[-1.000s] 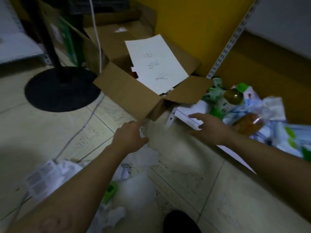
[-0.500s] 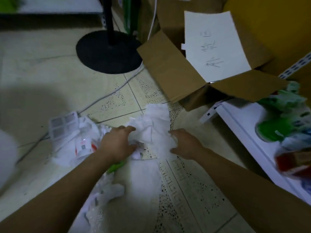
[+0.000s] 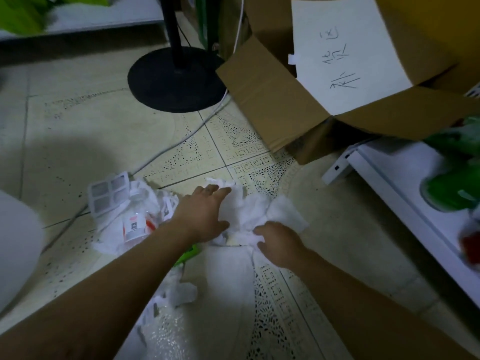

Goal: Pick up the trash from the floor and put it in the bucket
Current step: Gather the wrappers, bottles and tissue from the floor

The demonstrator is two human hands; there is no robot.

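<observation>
A heap of crumpled white tissue paper [image 3: 255, 207] lies on the tiled floor in the middle of the view. My left hand [image 3: 201, 215] rests on its left side with fingers spread over the paper. My right hand [image 3: 279, 244] presses on its near edge, fingers curled into the paper. More trash lies to the left: white wrappers and a printed label sheet [image 3: 110, 193], a red-and-white packet [image 3: 135, 227] and a green scrap [image 3: 188, 254]. A white rounded shape [image 3: 18, 245] at the left edge may be the bucket; I cannot tell.
An open cardboard box [image 3: 283, 105] holding a written sheet stands at the upper right. A black round stand base [image 3: 176, 79] and a grey cable [image 3: 168, 149] are behind the trash. A white shelf [image 3: 405, 203] with green packages runs along the right. Clear plastic wrap [image 3: 168, 331] lies near me.
The view swung down and left from the box to the floor. Both hands came down from in front of the box onto the white tissue heap and now press it together.
</observation>
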